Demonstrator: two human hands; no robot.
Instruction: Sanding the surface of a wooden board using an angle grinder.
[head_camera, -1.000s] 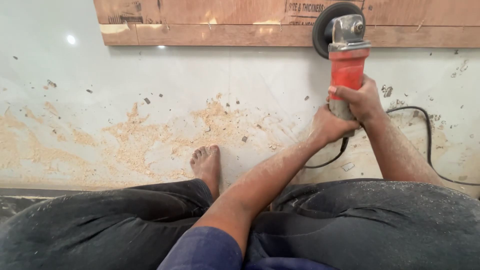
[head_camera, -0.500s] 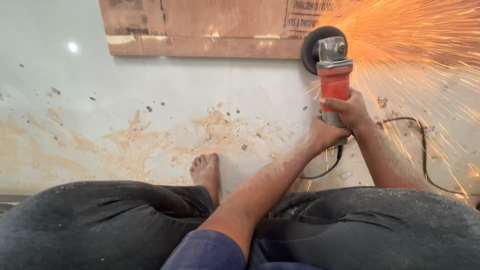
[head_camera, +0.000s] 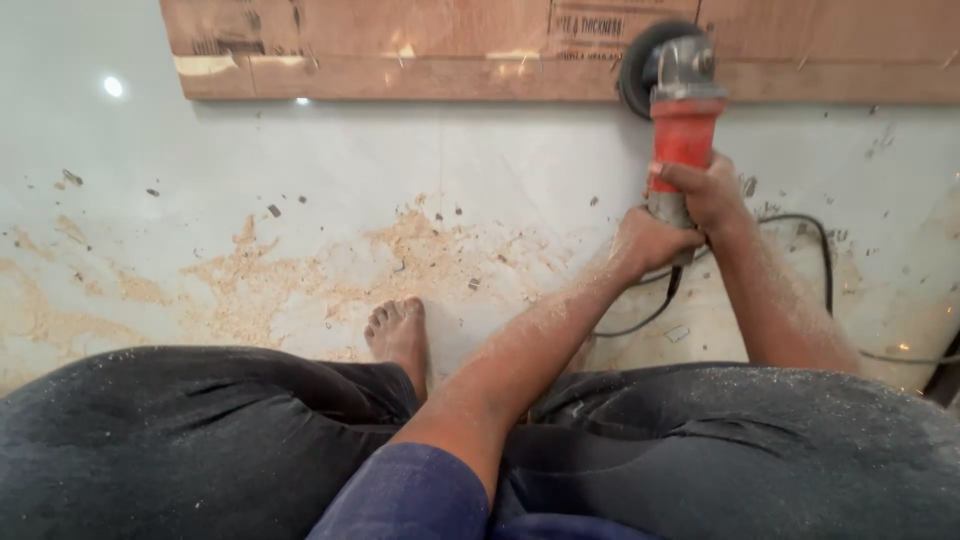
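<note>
A red angle grinder (head_camera: 681, 118) with a grey head and a dark disc (head_camera: 640, 62) stands at the lower edge of a brown plywood board (head_camera: 420, 45) lying on the floor. My right hand (head_camera: 708, 188) wraps the red body from the right. Just below it, my left hand (head_camera: 648, 240) grips the tool's rear end. Both forearms are dusted with sawdust. No sparks show.
The pale floor (head_camera: 300, 170) carries patches of sawdust (head_camera: 300, 275) and small chips. A black power cable (head_camera: 815, 240) loops right of my hands. My bare foot (head_camera: 398, 335) rests on the floor between my knees in dark trousers.
Sparks that flew to the right half a second ago have stopped. The grinder and both hands sit in much the same spot at the board's edge.
</note>
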